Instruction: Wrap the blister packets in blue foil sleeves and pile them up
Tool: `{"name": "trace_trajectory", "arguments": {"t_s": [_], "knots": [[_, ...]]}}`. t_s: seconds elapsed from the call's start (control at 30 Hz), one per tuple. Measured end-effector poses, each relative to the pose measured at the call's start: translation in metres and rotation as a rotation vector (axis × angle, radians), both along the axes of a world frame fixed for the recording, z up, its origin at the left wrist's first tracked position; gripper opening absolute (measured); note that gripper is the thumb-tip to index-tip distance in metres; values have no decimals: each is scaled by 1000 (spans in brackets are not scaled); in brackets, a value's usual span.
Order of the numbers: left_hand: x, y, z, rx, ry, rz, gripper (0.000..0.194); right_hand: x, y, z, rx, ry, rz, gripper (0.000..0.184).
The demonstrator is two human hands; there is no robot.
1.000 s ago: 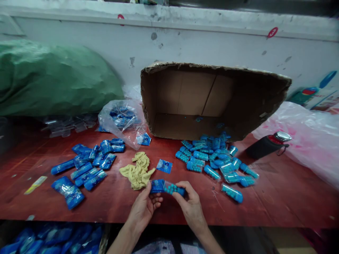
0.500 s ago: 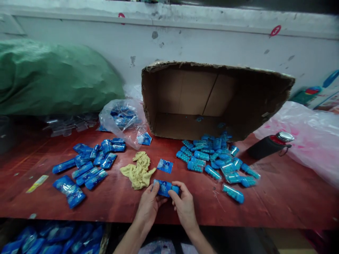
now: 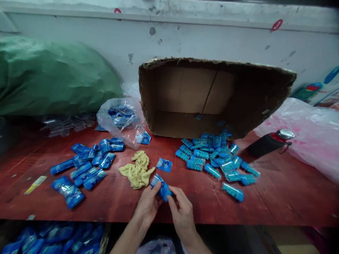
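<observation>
Left hand [image 3: 148, 203] and right hand [image 3: 182, 205] are both closed on the blue sleeve [image 3: 162, 188], near the front edge of the table [image 3: 222, 216]. Beads exposed a second ago are now out of sight; enclosure appears substantially complete.

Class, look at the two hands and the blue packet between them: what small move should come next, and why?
Probably a gentle inward push by the right hand on the near end of the blue packet, while the left hand steadies the far end. Both hands hold it, and the right one partly covers that end, so whether anything sticks out there is unclear.
</observation>
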State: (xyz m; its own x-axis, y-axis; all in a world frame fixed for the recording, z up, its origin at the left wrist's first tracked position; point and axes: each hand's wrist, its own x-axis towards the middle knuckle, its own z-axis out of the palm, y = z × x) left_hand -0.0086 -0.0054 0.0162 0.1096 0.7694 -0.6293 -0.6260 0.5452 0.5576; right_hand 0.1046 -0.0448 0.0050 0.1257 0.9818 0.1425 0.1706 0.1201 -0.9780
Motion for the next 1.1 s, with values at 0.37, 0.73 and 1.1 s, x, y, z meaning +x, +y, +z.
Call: {"name": "trace_trajectory", "arguments": {"t_s": [0.37, 0.73, 1.1], "knots": [[-24, 1, -8, 229, -336, -448, 28, 24, 24, -5, -330, 511, 532, 78], [-6, -14, -9, 139, -350, -263, 16, 26, 24, 7, -149, 250, 462, 42], [-17, -12, 23, 34, -186, 99, 23, 18, 18, -8, -77, 69, 350, 37]]}}
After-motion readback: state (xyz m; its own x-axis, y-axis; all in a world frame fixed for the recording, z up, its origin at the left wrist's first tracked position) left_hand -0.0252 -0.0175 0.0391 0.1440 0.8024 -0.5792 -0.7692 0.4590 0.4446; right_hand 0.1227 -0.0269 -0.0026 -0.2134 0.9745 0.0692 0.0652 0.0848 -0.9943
